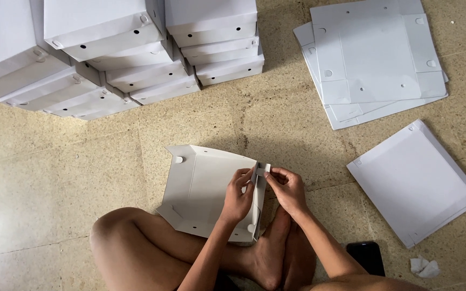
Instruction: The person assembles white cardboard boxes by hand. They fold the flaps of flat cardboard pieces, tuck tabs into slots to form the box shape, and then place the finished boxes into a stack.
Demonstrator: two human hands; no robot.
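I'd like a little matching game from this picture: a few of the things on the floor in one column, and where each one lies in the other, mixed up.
Things:
1. Folded boxes
2. Flat sheets
3. Half-folded box
4. Phone

Places:
A. Between both hands, in front of the crossed legs
B. Stacked at top left
C. On the floor by the person's right arm, bottom right
D. Piled flat at top right

Pairs: 1-B, 2-D, 3-A, 4-C

The left hand and right hand both pinch the half-folded box's right side flap.

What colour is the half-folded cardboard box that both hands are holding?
The cardboard box is plain white, seen best in the head view.
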